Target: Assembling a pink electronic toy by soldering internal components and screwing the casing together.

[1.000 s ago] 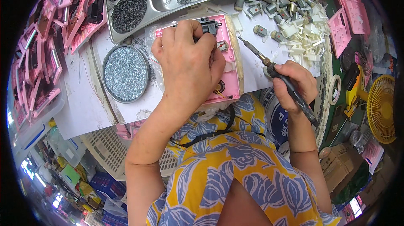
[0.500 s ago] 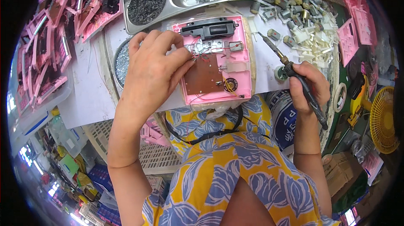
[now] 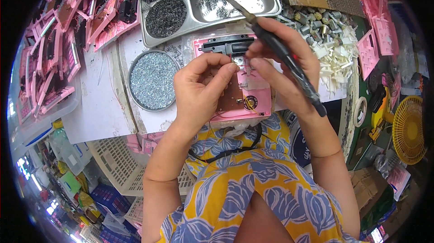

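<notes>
Head: right grip (image 3: pixel 304 64) holds soldering iron (image 3: pixel 274 41); bucket lettering (image 3: pixel 306 152) seems obscured.

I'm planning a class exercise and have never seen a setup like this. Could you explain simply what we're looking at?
No machine works here, only a person's left hand and right hand, both bare. A wide fisheye camera worn on the head looks down, so straight edges bend near the rim. The left hand pinches finger and thumb together above an open pink casing; anything between them is too small to make out. The right hand grips a pen-like tool with a dark handle. On the table sit a round dish of small silvery pieces, a metal tray and heaped white plastic parts.
</notes>
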### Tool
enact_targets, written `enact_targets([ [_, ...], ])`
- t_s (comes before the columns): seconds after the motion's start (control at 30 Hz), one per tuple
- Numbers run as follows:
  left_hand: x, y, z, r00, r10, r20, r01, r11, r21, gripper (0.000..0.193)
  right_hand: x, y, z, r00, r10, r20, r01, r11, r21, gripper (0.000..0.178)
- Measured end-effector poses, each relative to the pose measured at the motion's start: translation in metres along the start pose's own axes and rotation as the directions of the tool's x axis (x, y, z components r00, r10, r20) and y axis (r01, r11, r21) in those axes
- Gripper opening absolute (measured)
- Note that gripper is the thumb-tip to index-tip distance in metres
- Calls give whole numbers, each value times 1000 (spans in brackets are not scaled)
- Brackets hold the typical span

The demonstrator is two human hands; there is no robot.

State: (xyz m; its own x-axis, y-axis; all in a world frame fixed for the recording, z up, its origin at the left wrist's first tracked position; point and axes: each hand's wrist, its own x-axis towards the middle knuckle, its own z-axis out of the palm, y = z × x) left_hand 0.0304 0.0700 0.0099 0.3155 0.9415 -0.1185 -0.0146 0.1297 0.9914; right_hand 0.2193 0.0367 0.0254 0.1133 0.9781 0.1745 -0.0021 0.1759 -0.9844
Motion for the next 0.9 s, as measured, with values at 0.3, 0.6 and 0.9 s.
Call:
enact_targets([
  [0.3,1,1,-4,998,2,59,-3,1000,11,10,14,8,18,996,-65,57,69,996,-58,56],
  [0.6,2,-4,-7,994,-62,86,70,993,-91,9,0,18,23,995,-49,-87,56,995,79,64],
  [0.9,23,11,-16,970,194,150,-244,805,541,7,-15,-3,-43,955,-293,42,289,891,-351,36],
])
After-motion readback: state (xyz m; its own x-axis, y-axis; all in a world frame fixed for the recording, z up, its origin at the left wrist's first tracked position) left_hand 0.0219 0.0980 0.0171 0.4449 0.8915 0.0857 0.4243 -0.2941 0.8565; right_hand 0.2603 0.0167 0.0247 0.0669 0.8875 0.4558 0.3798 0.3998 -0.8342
